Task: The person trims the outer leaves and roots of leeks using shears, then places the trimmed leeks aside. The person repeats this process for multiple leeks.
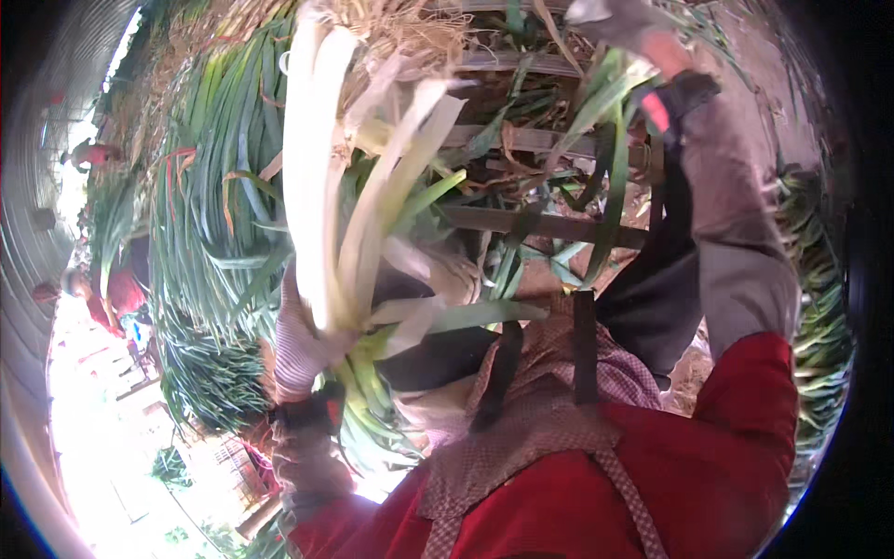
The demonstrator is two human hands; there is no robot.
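Observation:
My left hand [303, 340], in a striped glove, is closed around several thick leeks [312, 186]. Their white shanks point up and away from me, and the green tops [368, 410] hang below the hand toward my lap. Loose, pale outer leaves [400, 158] splay off the right side of the bunch. Far to the upper right, my right hand [619, 23], also gloved, is stretched out and smeared by motion. Long green leaves [610, 102] trail just below it; whether its fingers hold them I cannot make out.
A tall heap of leeks [209, 177] stands at my left, with dry roots [410, 42] at the far side. Slatted wooden bars [549, 224] with leaf scraps lie ahead. More leeks [810, 307] line the right edge. Other people [98, 303] are at the far left.

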